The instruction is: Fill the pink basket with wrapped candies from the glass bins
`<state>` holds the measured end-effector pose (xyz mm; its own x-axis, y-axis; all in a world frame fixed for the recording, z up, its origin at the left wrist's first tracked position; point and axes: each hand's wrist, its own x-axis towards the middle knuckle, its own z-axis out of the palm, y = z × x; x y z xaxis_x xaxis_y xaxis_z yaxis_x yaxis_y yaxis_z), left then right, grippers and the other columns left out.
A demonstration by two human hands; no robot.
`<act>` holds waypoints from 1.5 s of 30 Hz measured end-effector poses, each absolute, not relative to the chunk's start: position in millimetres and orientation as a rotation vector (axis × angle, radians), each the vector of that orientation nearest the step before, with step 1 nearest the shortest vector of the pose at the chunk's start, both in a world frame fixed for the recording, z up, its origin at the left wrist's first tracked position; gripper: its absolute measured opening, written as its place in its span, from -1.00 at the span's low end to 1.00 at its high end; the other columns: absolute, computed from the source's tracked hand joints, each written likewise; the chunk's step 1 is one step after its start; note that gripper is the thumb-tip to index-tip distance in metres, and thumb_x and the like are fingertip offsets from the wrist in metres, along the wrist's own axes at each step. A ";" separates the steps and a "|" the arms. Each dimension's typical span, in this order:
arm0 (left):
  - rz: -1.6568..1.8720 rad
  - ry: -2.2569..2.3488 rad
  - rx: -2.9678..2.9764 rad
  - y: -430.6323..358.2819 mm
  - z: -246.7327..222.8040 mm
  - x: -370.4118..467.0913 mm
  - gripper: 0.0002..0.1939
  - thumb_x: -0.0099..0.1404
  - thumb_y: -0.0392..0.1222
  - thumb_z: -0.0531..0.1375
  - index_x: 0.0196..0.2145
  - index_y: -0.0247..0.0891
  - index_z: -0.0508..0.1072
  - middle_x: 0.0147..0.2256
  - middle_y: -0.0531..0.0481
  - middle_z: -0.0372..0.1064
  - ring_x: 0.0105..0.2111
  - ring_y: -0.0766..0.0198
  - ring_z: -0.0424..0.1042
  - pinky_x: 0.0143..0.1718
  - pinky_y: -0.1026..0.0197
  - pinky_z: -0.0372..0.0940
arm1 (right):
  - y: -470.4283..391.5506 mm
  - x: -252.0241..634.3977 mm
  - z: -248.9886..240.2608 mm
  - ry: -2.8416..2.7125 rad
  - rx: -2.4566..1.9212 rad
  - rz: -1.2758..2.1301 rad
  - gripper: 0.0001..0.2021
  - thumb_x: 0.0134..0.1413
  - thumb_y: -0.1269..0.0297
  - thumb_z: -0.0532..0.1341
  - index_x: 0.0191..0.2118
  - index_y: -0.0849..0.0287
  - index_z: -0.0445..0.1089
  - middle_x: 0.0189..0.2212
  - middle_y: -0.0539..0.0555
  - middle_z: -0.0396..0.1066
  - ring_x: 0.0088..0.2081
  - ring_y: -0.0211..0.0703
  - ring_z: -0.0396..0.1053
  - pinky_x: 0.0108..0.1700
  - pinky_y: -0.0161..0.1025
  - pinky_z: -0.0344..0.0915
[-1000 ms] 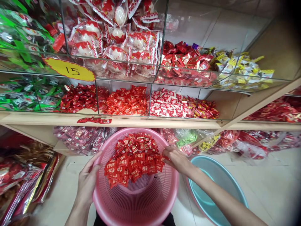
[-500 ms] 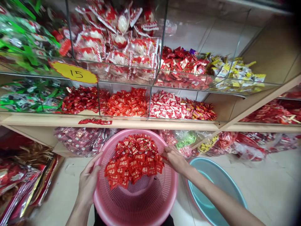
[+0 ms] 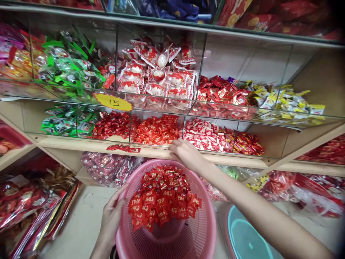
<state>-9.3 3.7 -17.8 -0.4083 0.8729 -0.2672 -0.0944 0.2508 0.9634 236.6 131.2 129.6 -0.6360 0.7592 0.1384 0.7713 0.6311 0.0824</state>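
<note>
My left hand (image 3: 111, 216) grips the left rim of a pink plastic basket (image 3: 206, 212), thumb on the inner side of the wall. Inside lies a heap of small red-wrapped candies (image 3: 161, 207), darker red with gold at the back and brighter red in front. My right hand (image 3: 185, 153) is above the basket's far rim, at the front edge of the shelf. Its fingers are bent and close together; whatever they hold, if anything, is hidden. Just behind them is a compartment of bright red candies (image 3: 156, 130), beside one of pink-and-white candies (image 3: 202, 133).
Glass dividers and a front pane line the wooden shelf (image 3: 88, 144). A strip of red packets (image 3: 123, 148) lies on its ledge. A yellow price tag (image 3: 113, 102) reads 15. On the floor stands a blue basin (image 3: 248, 233) at right; shiny packages (image 3: 29, 216) lie at left.
My right hand has left the basket's right side and moved up and left to the shelf edge. The left hand still holds the basket. The view has tilted up and shifted left.
</note>
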 end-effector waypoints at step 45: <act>1.365 1.571 0.702 4.8 -17.4 -5.2 -0.47 0.02 -0.26 0.18 0.01 -0.17 0.42 -0.02 -0.03 0.41 -0.04 0.15 0.37 0.04 0.16 0.17 | 11.8 288.9 8.0 -2.886 -1.675 0.229 -0.83 0.15 0.24 0.15 -0.20 0.22 0.31 -0.27 0.13 0.43 -0.34 -0.11 0.44 -0.43 -0.28 0.16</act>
